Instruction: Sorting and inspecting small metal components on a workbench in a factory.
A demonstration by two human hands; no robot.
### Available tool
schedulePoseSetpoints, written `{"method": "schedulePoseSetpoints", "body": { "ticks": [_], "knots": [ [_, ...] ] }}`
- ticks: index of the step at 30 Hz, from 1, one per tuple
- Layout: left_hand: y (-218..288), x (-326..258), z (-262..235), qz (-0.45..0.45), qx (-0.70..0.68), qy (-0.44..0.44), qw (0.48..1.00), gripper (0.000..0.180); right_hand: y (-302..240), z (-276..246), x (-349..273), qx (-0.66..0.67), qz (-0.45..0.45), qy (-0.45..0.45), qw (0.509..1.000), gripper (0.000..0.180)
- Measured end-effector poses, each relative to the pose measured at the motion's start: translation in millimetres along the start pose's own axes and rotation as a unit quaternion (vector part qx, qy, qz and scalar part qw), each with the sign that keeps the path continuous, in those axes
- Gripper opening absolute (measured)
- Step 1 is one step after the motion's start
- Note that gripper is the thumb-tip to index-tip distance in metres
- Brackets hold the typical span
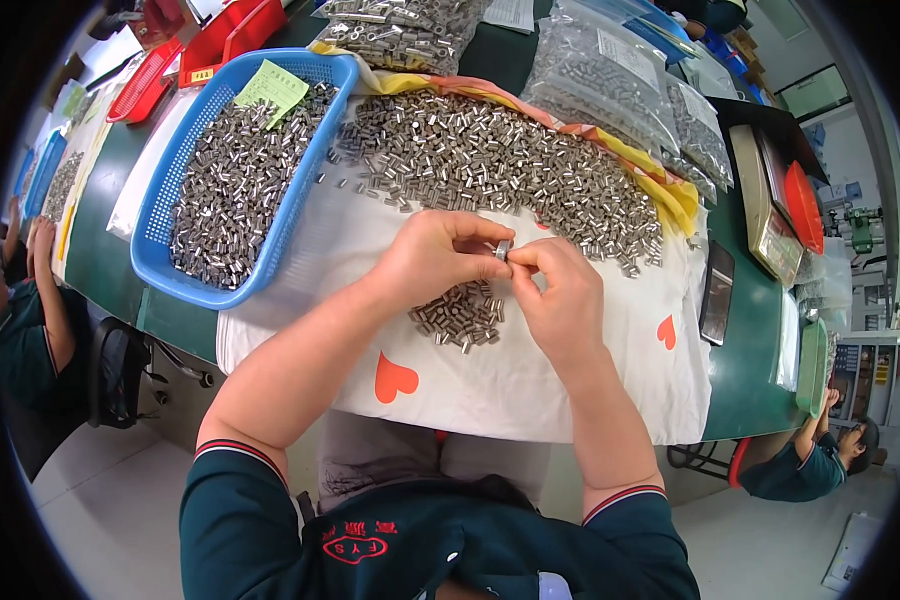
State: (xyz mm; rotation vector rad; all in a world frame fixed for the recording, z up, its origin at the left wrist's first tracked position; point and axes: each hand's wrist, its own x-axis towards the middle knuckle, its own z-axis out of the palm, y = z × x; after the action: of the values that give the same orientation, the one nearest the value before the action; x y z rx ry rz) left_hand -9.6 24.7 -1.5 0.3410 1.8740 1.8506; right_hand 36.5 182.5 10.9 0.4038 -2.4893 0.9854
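My left hand (432, 258) and my right hand (562, 298) meet above a white cloth (530, 370) printed with orange hearts. Both pinch one small metal sleeve (503, 250) between their fingertips. Just below the hands lies a small heap of the same metal sleeves (460, 315). A much larger spread of sleeves (490, 160) covers the far part of the cloth. A blue plastic basket (170, 265) at the left is filled with more sleeves and carries a green paper slip (272, 88).
Clear bags of metal parts (610, 80) lie at the back. A dark phone (717, 292) rests on the green table at the right. Red trays (150, 80) stand at the back left. Other people sit at the left (30, 330) and lower right (810, 465).
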Motion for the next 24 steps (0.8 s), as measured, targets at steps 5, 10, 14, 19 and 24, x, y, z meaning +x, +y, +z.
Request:
{"method": "schedulePoseSetpoints", "body": {
  "ticks": [5, 10, 14, 19, 24],
  "knots": [
    [-4.3, 2.5, -4.4, 0.002, 0.001, -0.009, 1.0, 0.033, -1.7, -5.6, 2.8, 0.062, 0.053, -0.03, 0.996, 0.008],
    [0.4, 0.3, -5.3, 0.029, 0.0, -0.052, 0.998, 0.034, 10.5, -18.4, 5.9, 0.213, 0.211, -0.136, 0.944, 0.009],
    [-1.4, -1.8, -7.2, 0.031, 0.02, -0.104, 0.994, 0.035, 19.7, -17.0, 6.0, 0.292, 0.242, -0.184, 0.907, 0.006],
    [4.6, -0.8, -10.4, 0.059, 0.046, -0.09, 0.993, 0.034, 31.5, -26.1, 10.0, 0.352, 0.269, -0.17, 0.88, 0.006],
    [-2.3, -0.3, -5.9, 0.083, 0.137, -0.129, 0.979, 0.034, 35.9, -16.3, 9.0, 0.388, 0.287, -0.092, 0.871, 0.012]
  ]
}}
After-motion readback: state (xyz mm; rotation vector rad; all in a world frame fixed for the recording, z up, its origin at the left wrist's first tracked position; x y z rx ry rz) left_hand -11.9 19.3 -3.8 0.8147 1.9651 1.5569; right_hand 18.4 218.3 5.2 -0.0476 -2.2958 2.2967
